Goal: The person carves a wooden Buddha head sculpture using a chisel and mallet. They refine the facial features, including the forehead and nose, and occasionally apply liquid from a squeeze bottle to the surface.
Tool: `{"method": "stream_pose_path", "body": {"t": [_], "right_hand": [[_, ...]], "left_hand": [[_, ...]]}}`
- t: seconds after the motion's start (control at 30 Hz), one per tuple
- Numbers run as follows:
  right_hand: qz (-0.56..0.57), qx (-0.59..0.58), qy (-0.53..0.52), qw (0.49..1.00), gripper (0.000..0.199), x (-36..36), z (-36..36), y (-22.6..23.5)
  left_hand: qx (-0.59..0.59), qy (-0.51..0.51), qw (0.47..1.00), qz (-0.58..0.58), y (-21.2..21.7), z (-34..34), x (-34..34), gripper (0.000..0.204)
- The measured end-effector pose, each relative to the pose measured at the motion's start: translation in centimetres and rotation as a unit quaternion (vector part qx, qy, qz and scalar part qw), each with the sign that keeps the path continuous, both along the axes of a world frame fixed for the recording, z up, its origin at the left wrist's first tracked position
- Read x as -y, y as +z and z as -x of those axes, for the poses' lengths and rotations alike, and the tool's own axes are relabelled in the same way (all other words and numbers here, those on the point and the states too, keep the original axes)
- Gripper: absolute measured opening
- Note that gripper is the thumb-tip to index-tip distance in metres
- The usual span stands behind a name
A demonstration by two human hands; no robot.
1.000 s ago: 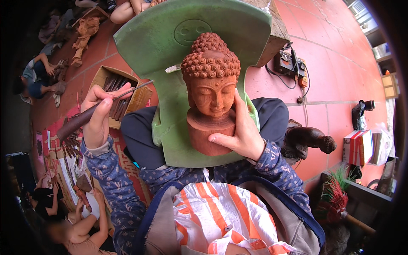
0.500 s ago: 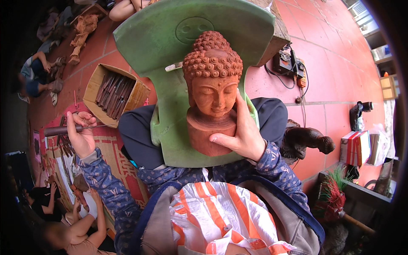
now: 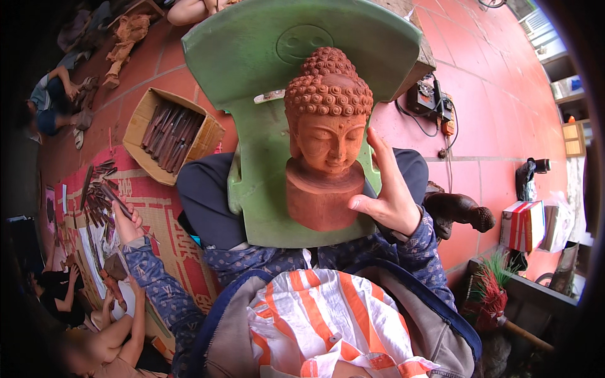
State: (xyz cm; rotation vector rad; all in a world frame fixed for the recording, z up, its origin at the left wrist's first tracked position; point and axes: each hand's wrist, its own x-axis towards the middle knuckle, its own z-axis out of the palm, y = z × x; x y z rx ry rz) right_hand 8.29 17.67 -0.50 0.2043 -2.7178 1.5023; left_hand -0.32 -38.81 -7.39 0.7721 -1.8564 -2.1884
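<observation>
A reddish carved wooden head (image 3: 328, 138) with a curled topknot stands upright on a green plastic chair (image 3: 277, 69) lying across my lap. My right hand (image 3: 387, 189) cups its right side and base, fingers spread up along the cheek. My left hand (image 3: 126, 220) reaches down to the left over a patterned mat (image 3: 164, 220), fingers closed on a thin carving tool (image 3: 113, 195). Several more carving tools (image 3: 97, 195) lie on the mat just beyond it.
An open cardboard box (image 3: 170, 135) of chisels sits on the red tile floor at left. A dark carved figure (image 3: 460, 211), a power tool with cables (image 3: 432, 104), a red-and-white box (image 3: 523, 223) and a broom (image 3: 498, 302) stand at right. Other people sit at far left.
My left hand has dropped from beside the chair, down and left to the mat, carrying the tool. My right hand stays on the carved head.
</observation>
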Motion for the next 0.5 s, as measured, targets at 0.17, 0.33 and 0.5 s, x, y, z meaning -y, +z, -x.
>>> {"method": "stream_pose_path", "body": {"t": [0.17,0.33,0.5], "right_hand": [[0.215,-0.047,-0.181,0.959,0.076,-3.6,-0.5,0.3],[0.163,-0.036,-0.355,0.92,0.011,-8.2,-1.3,-1.7],[-0.069,-0.019,-0.389,0.918,0.025,-12.8,-0.1,-6.1]], "left_hand": [[0.094,0.077,0.992,0.033,-7.6,-4.1,5.4,0.041],[0.322,0.072,0.92,0.212,-14.8,-6.0,7.3,0.037],[0.297,0.057,0.887,0.348,-21.1,-9.4,10.5,0.037]]}}
